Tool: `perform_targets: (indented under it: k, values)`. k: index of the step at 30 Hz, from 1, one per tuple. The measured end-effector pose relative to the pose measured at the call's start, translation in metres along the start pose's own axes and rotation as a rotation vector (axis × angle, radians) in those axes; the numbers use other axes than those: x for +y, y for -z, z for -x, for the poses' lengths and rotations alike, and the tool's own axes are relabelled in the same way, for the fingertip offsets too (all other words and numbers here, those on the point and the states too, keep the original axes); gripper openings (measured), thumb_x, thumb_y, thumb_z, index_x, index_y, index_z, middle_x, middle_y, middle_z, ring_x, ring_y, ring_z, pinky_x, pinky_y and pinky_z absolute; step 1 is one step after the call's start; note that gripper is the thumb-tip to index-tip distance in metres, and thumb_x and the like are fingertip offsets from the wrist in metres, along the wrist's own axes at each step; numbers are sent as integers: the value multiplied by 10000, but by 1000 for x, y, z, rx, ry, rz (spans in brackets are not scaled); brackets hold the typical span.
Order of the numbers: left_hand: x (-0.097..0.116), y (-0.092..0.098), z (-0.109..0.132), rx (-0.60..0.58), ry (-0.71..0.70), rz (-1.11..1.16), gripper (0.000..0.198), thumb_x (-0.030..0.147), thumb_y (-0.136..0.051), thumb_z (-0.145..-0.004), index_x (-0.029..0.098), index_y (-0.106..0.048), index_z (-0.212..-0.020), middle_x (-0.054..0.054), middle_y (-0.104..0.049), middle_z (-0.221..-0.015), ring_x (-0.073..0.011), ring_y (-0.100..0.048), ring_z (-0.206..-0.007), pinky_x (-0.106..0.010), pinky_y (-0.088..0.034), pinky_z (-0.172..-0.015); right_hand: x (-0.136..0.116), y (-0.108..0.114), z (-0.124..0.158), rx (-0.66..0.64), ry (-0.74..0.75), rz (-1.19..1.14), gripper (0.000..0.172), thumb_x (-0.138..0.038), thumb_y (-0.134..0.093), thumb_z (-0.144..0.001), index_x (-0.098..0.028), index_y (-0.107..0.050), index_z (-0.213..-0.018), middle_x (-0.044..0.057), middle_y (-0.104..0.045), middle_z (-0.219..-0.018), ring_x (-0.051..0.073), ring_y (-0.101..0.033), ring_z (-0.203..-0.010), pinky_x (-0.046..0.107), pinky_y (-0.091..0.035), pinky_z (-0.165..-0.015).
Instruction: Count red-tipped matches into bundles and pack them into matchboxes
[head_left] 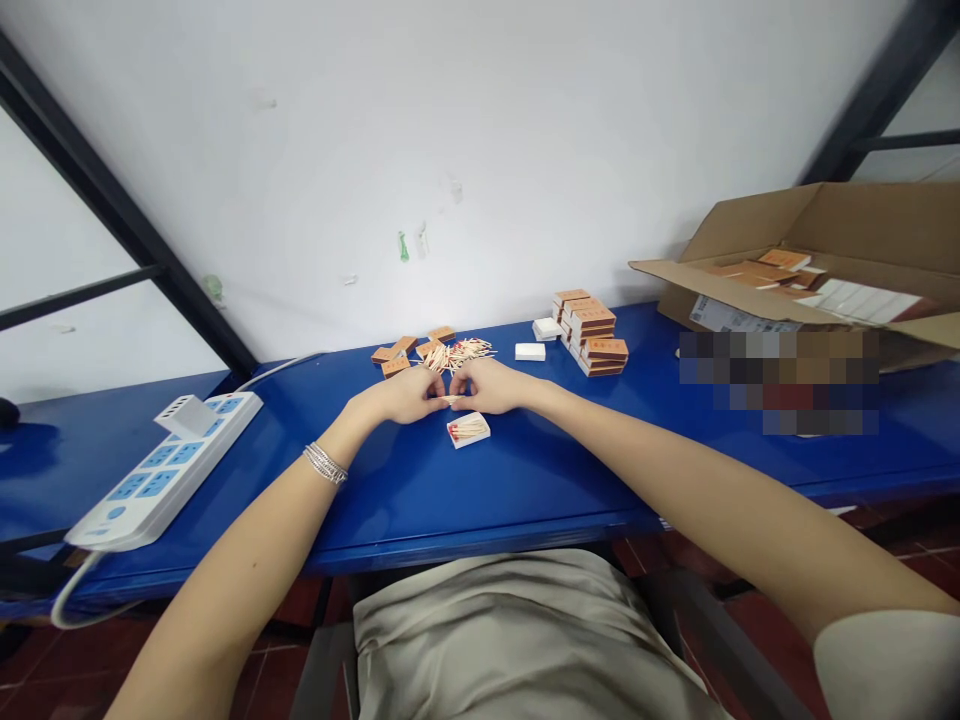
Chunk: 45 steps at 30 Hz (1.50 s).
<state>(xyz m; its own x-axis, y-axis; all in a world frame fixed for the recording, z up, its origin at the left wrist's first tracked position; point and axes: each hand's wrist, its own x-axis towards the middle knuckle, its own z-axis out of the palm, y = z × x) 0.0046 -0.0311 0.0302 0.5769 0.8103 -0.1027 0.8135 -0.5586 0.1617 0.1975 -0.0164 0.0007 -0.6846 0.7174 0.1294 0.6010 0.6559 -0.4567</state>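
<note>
My left hand (405, 393) and my right hand (487, 386) meet over the blue table (525, 480), fingers curled, pinching a small bunch of matches (451, 399) between them. Just in front of them lies an open white matchbox tray (469, 430) with red-tipped matches in it. Behind the hands a loose pile of matches (459, 352) is spread on the table, with a few orange matchbox sleeves (401, 353) to its left. A silver bracelet sits on my left wrist.
A stack of orange matchboxes (592, 333) and white trays (530, 351) stand at the back right. An open cardboard box (825, 260) with more boxes sits far right. A white and blue power strip (165, 465) lies at the left. A white wall is behind.
</note>
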Motion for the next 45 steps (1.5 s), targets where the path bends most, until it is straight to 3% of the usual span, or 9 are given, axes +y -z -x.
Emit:
perform_targets:
  k: [7,14,25,33,39,45]
  values:
    - [5,-3,1,5,-9,-49,240,361,-495,-895,150,-599,-847,-81,-655,-802,-172,-550,-683,-286,-408,-625,-1,-9,-4,16,-13,55,129,-248,-621,-860,-139,-681,-894,89,-731,-855,167,-625,-734,240,-406,-633]
    - [3,-7,-2,1,-56,-71,228,342,-483,-894,146,-591,-849,-97,-641,-854,-172,-536,-690,-297,-432,-649,-13,-3,-2,-107,1,286,229,-218,-474,-940,-90,-664,-933,201,-714,-1012,234,-647,-863,276,-417,-699]
    - [18,6,10,6,-44,-78,289,388,-420,-942,158,-566,-844,-91,-625,-811,-184,-528,-672,-311,-410,-634,-17,11,9,-107,-26,164,203,-256,-483,-953,-125,-634,-920,130,-711,-909,186,-602,-763,256,-391,-651]
    - [48,15,29,-76,-42,-122,276,384,-471,-923,160,-587,-810,-96,-645,-839,-188,-555,-683,-311,-425,-650,-38,27,32,-269,-15,173,218,-261,-490,-932,-141,-653,-851,72,-685,-760,148,-526,-610,260,-357,-568]
    - [54,8,27,-122,-53,-195,251,359,-485,-912,146,-613,-876,-132,-656,-943,-215,-601,-762,-317,-433,-666,-37,20,29,-322,18,224,209,-279,-540,-905,-127,-677,-862,84,-693,-790,147,-538,-614,265,-356,-578]
    - [48,14,26,-114,-83,-98,292,425,-520,-893,158,-626,-842,-82,-670,-835,-181,-569,-680,-301,-409,-631,-33,33,33,-273,7,174,190,-249,-677,-807,-163,-676,-977,59,-697,-930,151,-573,-727,243,-377,-596]
